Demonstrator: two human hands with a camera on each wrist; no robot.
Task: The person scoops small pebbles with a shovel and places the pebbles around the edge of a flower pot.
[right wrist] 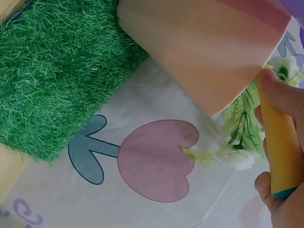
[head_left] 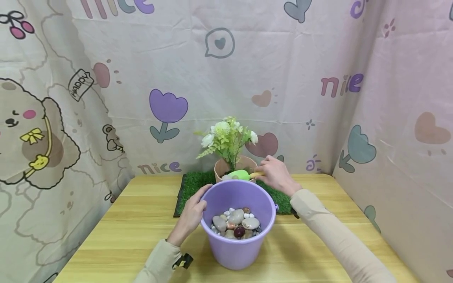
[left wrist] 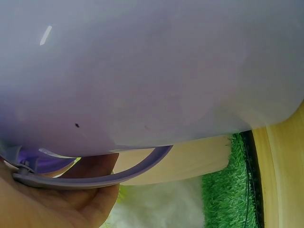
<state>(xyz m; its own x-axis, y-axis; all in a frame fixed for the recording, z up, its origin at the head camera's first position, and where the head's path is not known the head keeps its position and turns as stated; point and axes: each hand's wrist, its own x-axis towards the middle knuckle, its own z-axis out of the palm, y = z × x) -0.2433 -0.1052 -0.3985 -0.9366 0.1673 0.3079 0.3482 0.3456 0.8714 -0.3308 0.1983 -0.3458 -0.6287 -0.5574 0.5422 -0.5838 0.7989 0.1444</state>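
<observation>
A purple bucket (head_left: 235, 251) stands at the middle of the table, with smooth grey, brown and white stones (head_left: 236, 217) inside. My left hand (head_left: 191, 210) grips its rim on the left; in the left wrist view the bucket's handle (left wrist: 137, 170) crosses the fingers. Just behind, a peach flowerpot (head_left: 219, 167) holds white artificial flowers (head_left: 222, 129). My right hand (head_left: 277, 177) holds a toy shovel (head_left: 241, 174) by its yellow handle (right wrist: 280, 147). The shovel's green scoop lies over the pot's opening, beside pale stones. The bucket hides the pot's lower part in the head view.
Under the pot lies a mat of artificial grass (head_left: 279, 198) with a dark edge. The wooden table (head_left: 141, 220) reaches back to a patterned curtain (head_left: 212, 78), which also hangs along both sides.
</observation>
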